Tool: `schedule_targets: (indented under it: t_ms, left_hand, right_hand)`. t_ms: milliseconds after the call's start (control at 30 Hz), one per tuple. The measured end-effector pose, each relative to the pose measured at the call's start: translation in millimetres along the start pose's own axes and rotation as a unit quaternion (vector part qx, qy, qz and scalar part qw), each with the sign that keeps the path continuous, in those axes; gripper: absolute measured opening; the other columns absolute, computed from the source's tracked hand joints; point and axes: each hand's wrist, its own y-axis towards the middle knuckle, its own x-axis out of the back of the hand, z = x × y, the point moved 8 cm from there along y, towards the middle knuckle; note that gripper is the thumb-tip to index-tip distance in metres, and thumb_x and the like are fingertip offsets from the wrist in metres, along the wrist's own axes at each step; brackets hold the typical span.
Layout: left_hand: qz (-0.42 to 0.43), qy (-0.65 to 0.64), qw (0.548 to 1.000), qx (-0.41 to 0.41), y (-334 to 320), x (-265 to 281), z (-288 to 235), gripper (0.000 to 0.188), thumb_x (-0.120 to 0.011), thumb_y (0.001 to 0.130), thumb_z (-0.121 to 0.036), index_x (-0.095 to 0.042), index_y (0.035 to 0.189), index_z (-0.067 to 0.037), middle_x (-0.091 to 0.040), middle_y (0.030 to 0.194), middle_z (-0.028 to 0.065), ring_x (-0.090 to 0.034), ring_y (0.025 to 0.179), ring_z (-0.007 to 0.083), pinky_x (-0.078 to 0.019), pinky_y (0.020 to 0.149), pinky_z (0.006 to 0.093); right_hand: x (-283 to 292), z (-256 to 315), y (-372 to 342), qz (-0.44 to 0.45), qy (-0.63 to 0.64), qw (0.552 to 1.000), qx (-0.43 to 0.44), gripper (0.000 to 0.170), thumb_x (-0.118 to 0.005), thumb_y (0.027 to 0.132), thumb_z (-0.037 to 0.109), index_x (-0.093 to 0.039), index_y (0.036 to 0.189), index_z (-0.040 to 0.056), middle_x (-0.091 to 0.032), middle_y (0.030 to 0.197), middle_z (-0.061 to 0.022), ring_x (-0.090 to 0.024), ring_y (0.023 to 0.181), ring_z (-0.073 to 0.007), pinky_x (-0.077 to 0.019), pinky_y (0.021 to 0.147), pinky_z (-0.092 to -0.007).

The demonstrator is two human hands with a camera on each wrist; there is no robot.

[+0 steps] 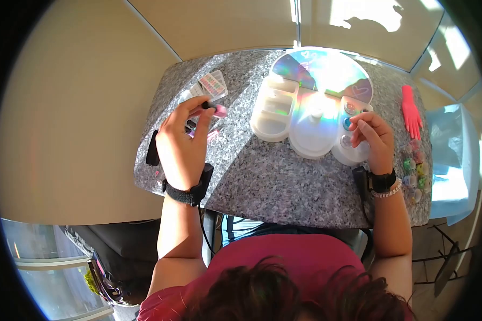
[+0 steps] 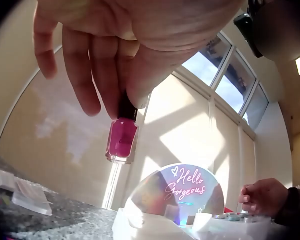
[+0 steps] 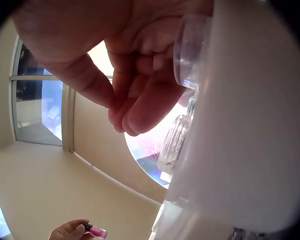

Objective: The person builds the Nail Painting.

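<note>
My left hand [image 1: 181, 142] is raised over the left side of the granite table, pinching a nail polish bottle [image 2: 122, 140] by its black cap. The bottle hangs upright in the left wrist view, magenta inside clear glass. My right hand [image 1: 376, 140] hovers by the right section of a white organizer [image 1: 311, 148], its fingers loosely curled with nothing visible between them. Small round jars stand in that section, among them a blue one [image 1: 347, 124]. Close to these fingers, the right wrist view shows a clear jar [image 3: 187, 55] and a ribbed, glittery jar [image 3: 173, 145].
Behind the organizer rises a shiny round panel [image 2: 182, 187] lettered "Hello Gorgeous". Clear cases of nail tips [image 1: 213, 85] lie at the back left. On the right are a pink hand model [image 1: 411, 112] and several small colourful containers [image 1: 412, 174]. A light blue bag [image 1: 452, 155] hangs beyond the edge.
</note>
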Motion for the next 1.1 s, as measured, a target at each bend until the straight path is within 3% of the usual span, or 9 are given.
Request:
schedule_targets:
  t_ms: [67, 133, 167, 300, 700, 800, 867, 933, 1100]
  left_hand:
    - [0.065, 0.001, 0.995, -0.078, 10, -27, -21, 0.02, -0.082, 0.092, -0.013, -0.08, 0.11, -0.006, -0.081, 0.101, 0.0128, -0.079, 0.093, 0.0307, -0.0584, 0.086, 0.0405]
    - [0.11, -0.035, 0.99, -0.081, 8, -53, -23, 0.021, -0.082, 0.091, -0.014, -0.08, 0.11, -0.007, -0.081, 0.1, 0.0124, -0.078, 0.093, 0.0325, -0.0576, 0.086, 0.0414]
    - [0.156, -0.042, 0.985, -0.058, 6, -64, -22, 0.024, -0.082, 0.092, -0.008, -0.08, 0.115, -0.006, -0.082, 0.106, 0.013, -0.079, 0.103, 0.0254, -0.0586, 0.091, 0.036]
    - [0.204, -0.039, 0.977, -0.047, -8, -91, -7, 0.023, -0.081, 0.092, -0.008, -0.08, 0.114, -0.005, -0.082, 0.106, 0.0118, -0.079, 0.103, 0.0263, -0.0583, 0.091, 0.0376]
    - [0.145, 0.085, 0.98, -0.108, -20, -98, -6, 0.028, -0.082, 0.093, -0.022, -0.08, 0.12, -0.012, -0.082, 0.107, 0.0106, -0.075, 0.105, 0.031, -0.0491, 0.105, 0.0441]
    - [0.064, 0.106, 0.986, -0.114, -21, -67, -5, 0.036, -0.082, 0.094, -0.031, -0.077, 0.127, -0.016, -0.081, 0.112, 0.0096, -0.075, 0.103, 0.0309, -0.0492, 0.102, 0.0455]
    - [0.058, 0.128, 0.989, -0.038, -19, -37, 21, 0.04, -0.083, 0.094, -0.03, -0.076, 0.13, -0.014, -0.08, 0.114, 0.0116, -0.076, 0.102, 0.0315, -0.0505, 0.102, 0.0452]
    - [0.01, 0.176, 0.984, -0.019, -19, -4, 50, 0.034, -0.083, 0.094, -0.025, -0.078, 0.125, -0.012, -0.081, 0.109, 0.0136, -0.077, 0.098, 0.0323, -0.057, 0.091, 0.0437]
    - [0.024, 0.16, 0.983, 0.087, -32, 31, 115, 0.022, -0.08, 0.095, -0.019, -0.082, 0.115, -0.01, -0.081, 0.108, 0.0149, -0.079, 0.1, 0.0296, -0.0593, 0.09, 0.0412]
  right_hand:
    - [1, -3, 0, 0.006, 0.001, 1.0, -0.005, 0.021, -0.061, 0.109, 0.013, -0.076, 0.111, -0.0019, -0.072, 0.093, -0.0048, -0.063, 0.071, -0.0066, -0.0518, 0.064, -0.0228]
    - [3, -1, 1, 0.01, 0.003, 1.0, -0.008, 0.02, -0.062, 0.108, 0.013, -0.076, 0.11, -0.0017, -0.071, 0.089, -0.0035, -0.062, 0.068, -0.0059, -0.0509, 0.062, -0.0223]
    - [3, -2, 1, 0.015, 0.003, 1.0, -0.021, 0.02, -0.063, 0.108, 0.013, -0.076, 0.11, -0.0015, -0.07, 0.087, -0.0027, -0.061, 0.066, -0.0056, -0.05, 0.06, -0.022]
    - [3, -5, 1, 0.024, 0.01, 0.999, -0.037, 0.019, -0.064, 0.108, 0.014, -0.076, 0.11, -0.0009, -0.069, 0.084, -0.0006, -0.06, 0.064, -0.0049, -0.0481, 0.056, -0.0211]
    - [0, -5, 1, 0.036, -0.001, 0.998, -0.042, 0.02, -0.063, 0.109, 0.014, -0.076, 0.111, -0.0003, -0.067, 0.083, 0.0008, -0.059, 0.066, -0.0043, -0.0467, 0.059, -0.0206]
    - [-1, -4, 0, 0.038, -0.008, 0.999, -0.036, 0.021, -0.061, 0.11, 0.014, -0.075, 0.112, -0.001, -0.066, 0.083, 0.001, -0.058, 0.066, -0.0044, -0.0465, 0.06, -0.0207]
    - [-1, -5, 1, 0.051, -0.002, 0.998, -0.026, 0.022, -0.06, 0.11, 0.014, -0.075, 0.113, -0.0018, -0.065, 0.084, 0.0007, -0.058, 0.067, -0.0045, -0.0462, 0.062, -0.0206]
    - [1, -7, 1, 0.048, -0.018, 0.998, -0.025, 0.022, -0.06, 0.11, 0.014, -0.075, 0.113, -0.002, -0.065, 0.086, 0.0003, -0.057, 0.068, -0.0045, -0.046, 0.062, -0.0204]
    - [-4, 5, -3, 0.055, -0.016, 0.998, -0.022, 0.021, -0.059, 0.109, 0.012, -0.074, 0.113, -0.0027, -0.065, 0.088, -0.0007, -0.059, 0.075, -0.0065, -0.0468, 0.069, -0.0224]
